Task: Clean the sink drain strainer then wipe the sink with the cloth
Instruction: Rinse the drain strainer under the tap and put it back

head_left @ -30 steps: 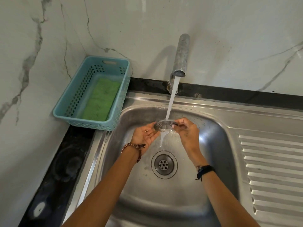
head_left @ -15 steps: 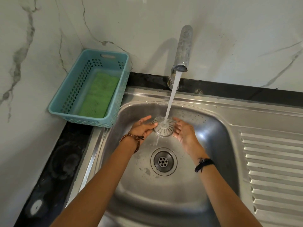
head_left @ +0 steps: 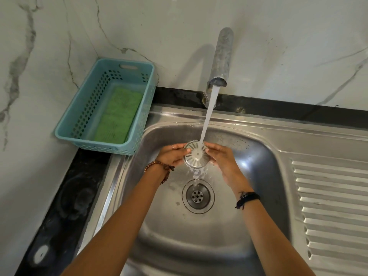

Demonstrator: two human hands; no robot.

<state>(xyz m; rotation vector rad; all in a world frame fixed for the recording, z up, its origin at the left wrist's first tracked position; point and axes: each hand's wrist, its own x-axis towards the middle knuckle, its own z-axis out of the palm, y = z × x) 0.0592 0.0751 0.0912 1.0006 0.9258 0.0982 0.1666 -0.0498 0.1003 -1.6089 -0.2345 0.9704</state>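
Observation:
A round metal drain strainer point(head_left: 196, 154) is held tilted toward me under the running water, over the steel sink point(head_left: 249, 176). My left hand point(head_left: 171, 155) grips its left rim, thumb on the face. My right hand point(head_left: 223, 159) holds the right rim with its fingertips. Water falls from the tap point(head_left: 221, 62) onto the strainer's upper edge and drips to the open drain point(head_left: 198, 196) below. A green cloth point(head_left: 117, 116) lies in the teal basket point(head_left: 79, 124) at the back left.
A ribbed draining board point(head_left: 334, 206) runs along the right of the basin. Black counter point(head_left: 57, 212) lies on the left, with marble wall point(head_left: 35, 56) behind and beside it. The basket stands on the counter's corner against the wall.
The strainer has turned from nearly flat to facing me, with both hands now clasping its rim. The view has shifted slightly; the water keeps running.

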